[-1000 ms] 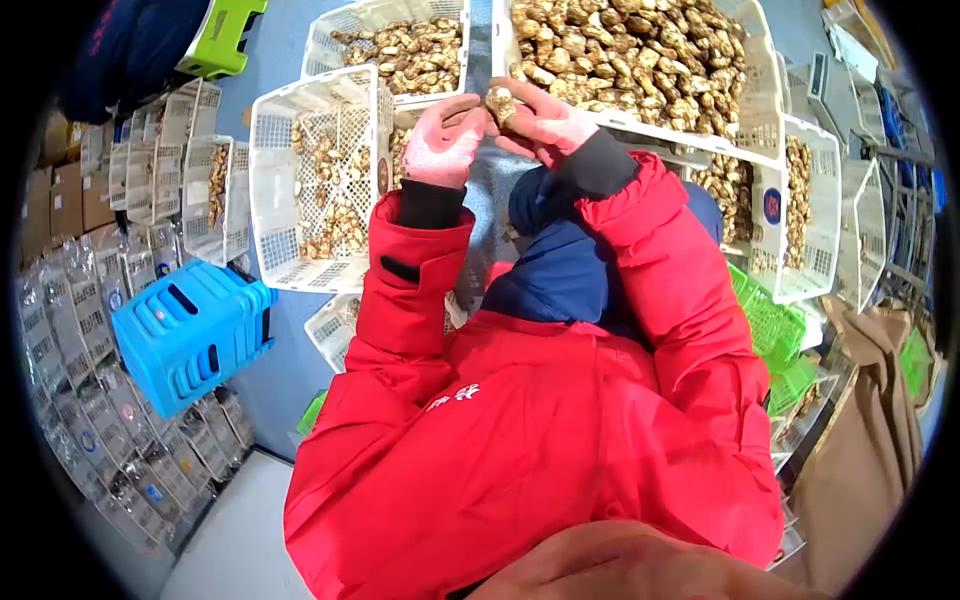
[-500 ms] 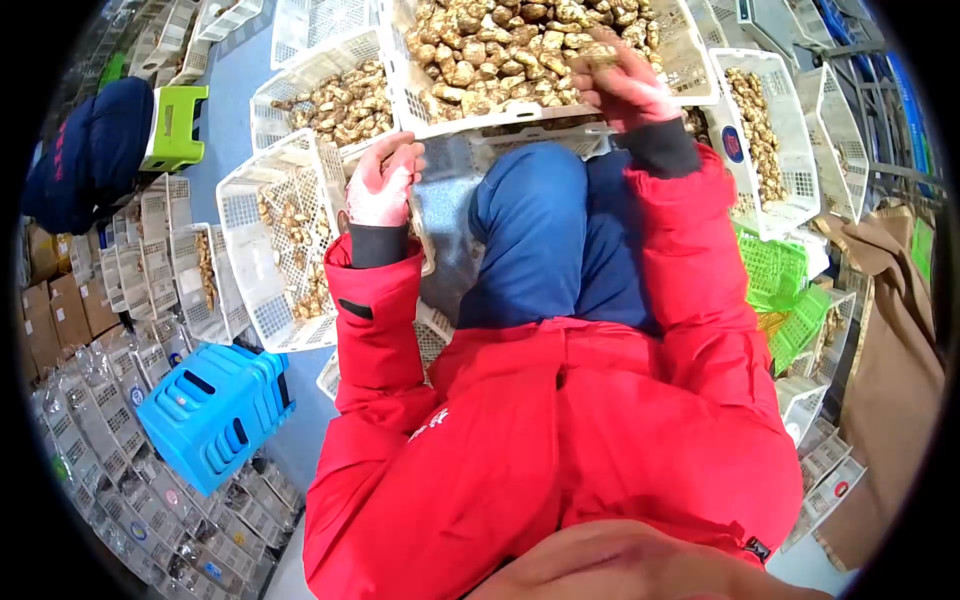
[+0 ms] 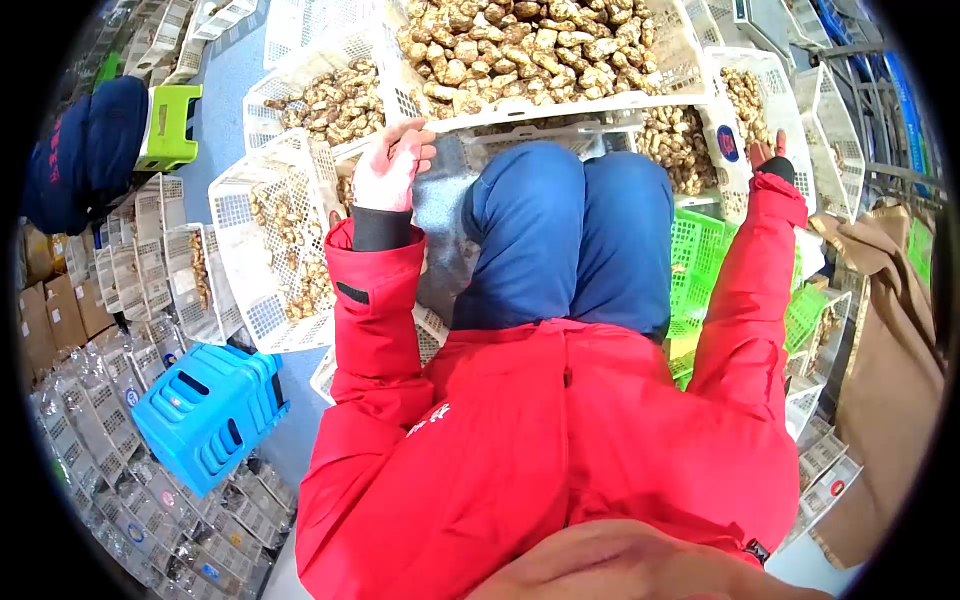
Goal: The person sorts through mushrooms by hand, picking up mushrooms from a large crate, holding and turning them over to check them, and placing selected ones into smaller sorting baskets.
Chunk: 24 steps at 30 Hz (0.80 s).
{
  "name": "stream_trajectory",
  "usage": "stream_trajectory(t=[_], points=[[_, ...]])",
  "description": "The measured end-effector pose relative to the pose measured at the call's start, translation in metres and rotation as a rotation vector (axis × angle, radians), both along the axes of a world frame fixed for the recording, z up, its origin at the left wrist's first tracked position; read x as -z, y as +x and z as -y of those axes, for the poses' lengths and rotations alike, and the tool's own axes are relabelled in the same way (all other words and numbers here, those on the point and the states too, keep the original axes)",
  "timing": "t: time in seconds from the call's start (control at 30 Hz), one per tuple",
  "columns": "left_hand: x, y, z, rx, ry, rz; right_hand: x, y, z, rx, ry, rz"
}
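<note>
My left hand (image 3: 388, 170), in a pale pink glove with bare-looking fingertips, hangs over the edge of the left crates, its fingers loosely bent and apart with nothing in them. Far to the right, my right hand (image 3: 768, 157) is at the crate (image 3: 800, 180) with brown and white mushroom-like pieces (image 3: 743, 100); its small visible fingers look spread, and nothing shows in them. A large white crate (image 3: 560, 103) heaped with similar pieces (image 3: 520, 50) stands in front of my knees. Smaller amounts lie in the left crate (image 3: 235, 245) and the one behind it (image 3: 262, 118).
A blue stool (image 3: 205, 415) stands at the lower left. Green baskets (image 3: 697, 262) are beside my right knee. At the upper left, dark blue cloth (image 3: 95, 150) lies by a green stool (image 3: 172, 128). Brown cloth (image 3: 880, 400) hangs at the right.
My right hand swung from between the knees to the big crate holding a piece, then right to the side crate, where no piece shows. My left hand parted from it and opened. The view shifted.
</note>
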State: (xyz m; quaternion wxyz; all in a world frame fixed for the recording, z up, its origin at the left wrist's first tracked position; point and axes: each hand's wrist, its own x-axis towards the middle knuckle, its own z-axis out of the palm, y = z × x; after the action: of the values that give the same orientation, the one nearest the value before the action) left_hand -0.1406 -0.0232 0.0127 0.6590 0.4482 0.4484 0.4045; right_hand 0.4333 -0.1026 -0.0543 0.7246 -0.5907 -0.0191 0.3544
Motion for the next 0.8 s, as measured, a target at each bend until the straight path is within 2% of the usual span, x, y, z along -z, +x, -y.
stream_trajectory(t=[0.07,0.1,0.13,0.17,0.2,0.23,0.27,0.3,0.33,0.37,0.43,0.5,0.53,0.57,0.63,0.67,0.7,0.77,0.8], points=[[0.002,0.0,0.001,-0.008,0.002,-0.006,-0.017,0.001,-0.016,0.088,-0.09,0.066],[0.009,0.0,-0.003,0.008,-0.048,0.073,-0.019,-0.001,-0.024,0.133,-0.137,0.094],[0.014,-0.001,-0.003,0.039,-0.006,0.076,-0.012,-0.001,-0.043,-0.239,0.092,0.028],[0.015,0.002,-0.002,0.068,0.039,0.08,-0.05,-0.073,-0.077,-0.441,-0.042,0.233],[0.013,0.006,-0.001,0.073,0.047,0.087,-0.067,-0.117,-0.103,-0.711,0.005,0.27],[0.006,0.008,-0.008,0.129,-0.049,-0.014,-0.065,-0.146,-0.136,-1.022,0.034,0.382],[0.009,0.009,-0.006,0.097,-0.017,0.023,-0.071,-0.197,-0.161,-1.143,-0.042,0.545],[0.011,0.009,-0.002,0.065,0.015,0.056,-0.027,-0.22,-0.201,-1.263,0.031,0.837],[-0.001,0.012,-0.004,0.096,-0.041,0.002,-0.034,-0.254,-0.211,-1.297,-0.035,1.405],[0.006,0.012,0.002,0.024,0.013,0.033,-0.019,-0.279,-0.227,-1.427,-0.209,1.18],[-0.013,0.015,0.002,0.014,-0.037,-0.042,-0.019,-0.324,-0.231,-1.362,-0.432,1.735],[-0.016,0.016,-0.001,-0.015,-0.065,-0.12,0.001,-0.333,-0.249,-1.326,-0.551,1.728],[-0.016,0.015,-0.002,-0.012,-0.045,-0.078,0.008,-0.328,-0.253,-1.324,-0.509,1.729],[-0.016,0.015,-0.004,-0.001,-0.027,-0.036,-0.001,-0.325,-0.25,-1.249,-0.509,1.652],[-0.009,0.015,-0.007,0.016,-0.07,-0.032,-0.02,-0.301,-0.241,-1.298,-0.389,1.249],[-0.004,0.016,-0.009,0.024,-0.09,-0.027,-0.009,-0.283,-0.234,-1.275,-0.09,0.691],[0.0,0.017,-0.008,0.039,-0.07,-0.009,-0.026,-0.281,-0.212,-1.199,-0.009,0.199],[-0.001,0.023,-0.007,0.066,-0.063,0.049,-0.047,-0.276,-0.174,-1.219,0.399,-0.176],[0.0,0.029,-0.005,0.044,-0.057,-0.01,-0.049,-0.275,-0.166,-1.211,0.423,-0.24]])
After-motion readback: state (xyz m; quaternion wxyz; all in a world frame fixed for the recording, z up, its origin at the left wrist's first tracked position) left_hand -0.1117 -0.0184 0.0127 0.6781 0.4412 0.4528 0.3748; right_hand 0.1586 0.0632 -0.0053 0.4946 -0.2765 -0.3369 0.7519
